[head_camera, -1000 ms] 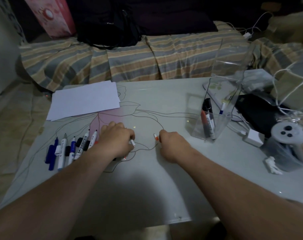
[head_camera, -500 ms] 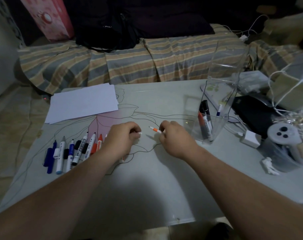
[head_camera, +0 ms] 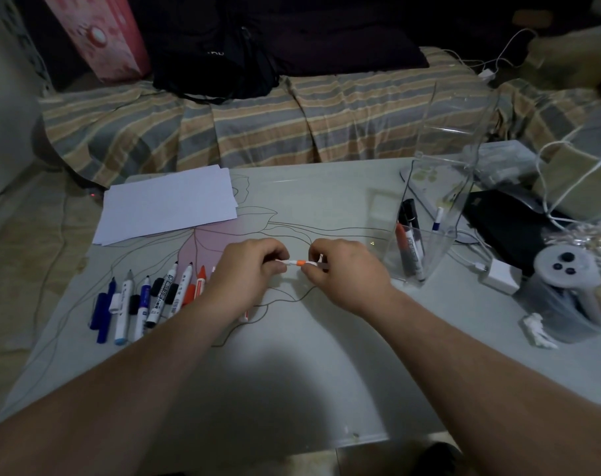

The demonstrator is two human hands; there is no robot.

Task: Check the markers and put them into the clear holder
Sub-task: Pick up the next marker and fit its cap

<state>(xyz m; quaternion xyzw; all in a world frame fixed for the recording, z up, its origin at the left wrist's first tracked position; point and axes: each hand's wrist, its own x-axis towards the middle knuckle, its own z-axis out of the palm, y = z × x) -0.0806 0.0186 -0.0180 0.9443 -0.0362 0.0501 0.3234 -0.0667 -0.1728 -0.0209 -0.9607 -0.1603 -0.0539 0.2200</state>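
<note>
While my fingertips are pinching it from both ends, the thin white marker with an orange band (head_camera: 297, 262) is lying sideways, left to right, above the pale glass table (head_camera: 326, 372). My left hand (head_camera: 247, 276) and right hand (head_camera: 343, 273) are curling knuckles-up around it. Two markers are standing upright in the clear plastic holder (head_camera: 429, 214) to the right.

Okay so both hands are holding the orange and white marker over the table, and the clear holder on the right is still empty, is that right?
Not quite. The head view shows the clear holder already has markers standing in it. The rest holds: left hand and right hand hold the orange and white marker over the table.
</note>
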